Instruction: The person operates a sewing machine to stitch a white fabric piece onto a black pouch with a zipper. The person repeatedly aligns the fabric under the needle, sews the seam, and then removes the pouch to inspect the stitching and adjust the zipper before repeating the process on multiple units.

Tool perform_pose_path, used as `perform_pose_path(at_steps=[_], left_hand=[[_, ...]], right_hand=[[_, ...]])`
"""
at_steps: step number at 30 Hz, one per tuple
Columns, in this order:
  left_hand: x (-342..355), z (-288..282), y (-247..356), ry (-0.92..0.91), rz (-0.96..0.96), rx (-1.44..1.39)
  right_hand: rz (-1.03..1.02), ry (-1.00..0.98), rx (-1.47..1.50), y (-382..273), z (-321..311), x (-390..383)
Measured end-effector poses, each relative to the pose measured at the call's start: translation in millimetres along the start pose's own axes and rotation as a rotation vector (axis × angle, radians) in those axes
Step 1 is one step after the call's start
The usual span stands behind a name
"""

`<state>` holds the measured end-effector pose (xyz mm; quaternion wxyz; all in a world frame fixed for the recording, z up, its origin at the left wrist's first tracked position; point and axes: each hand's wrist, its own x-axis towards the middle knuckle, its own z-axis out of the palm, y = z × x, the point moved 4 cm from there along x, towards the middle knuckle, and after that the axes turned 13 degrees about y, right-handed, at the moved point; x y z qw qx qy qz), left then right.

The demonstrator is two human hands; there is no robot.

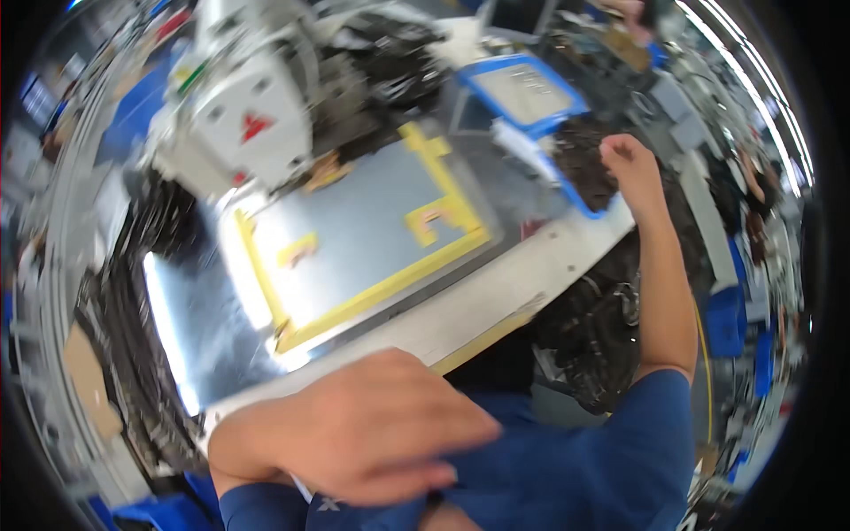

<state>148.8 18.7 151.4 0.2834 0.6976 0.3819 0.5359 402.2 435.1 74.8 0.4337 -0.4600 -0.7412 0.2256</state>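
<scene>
**Right fist at blue bin, left hand against chest**

Right hand (pixel 630 164) extended far out, fingers curled into a fist, at the near edge of the blue-rimmed bin (pixel 580 205) of dark fabric pieces (pixel 584 155). Fabric just beside and beyond the knuckles; cannot tell whether anything is pinched inside the fist. Blurred.

Left hand (pixel 381 434) pulled in close, flat over the blue shirt (pixel 567 478), fingers together and lightly bent, touching shirt cloth only. No grip visible.

Between the two hands: metal work plate (pixel 363 230) with yellow tape outline (pixel 390 288), well apart from both sets of fingers. White sewing machine head (pixel 252 115) beyond the plate, far from the left fingers. Second blue-framed tray (pixel 522 93) beyond the right fist. More dark fabric (pixel 593 327) below the table edge, under the right forearm.
</scene>
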Motion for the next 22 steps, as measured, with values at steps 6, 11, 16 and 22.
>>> perform_pose_path(at_steps=[6,11,16,22], left_hand=[[-31.6,3.9,52.8,0.436,0.457,0.236],[-52.0,2.9,54.5,0.645,0.381,0.005],[-99.0,-68.2,36.8,0.358,0.343,-0.061],[-242.5,-166.9,-10.0,1.085,-0.925,1.335]], right_hand=[[-0.182,-0.486,0.287,-127.7,202.0,-84.7],[-0.072,-0.723,0.366,-171.1,268.6,-130.0],[-0.105,-0.688,0.367,-144.6,293.5,-143.3],[-0.059,-0.776,0.422,-118.6,316.1,-145.0]])
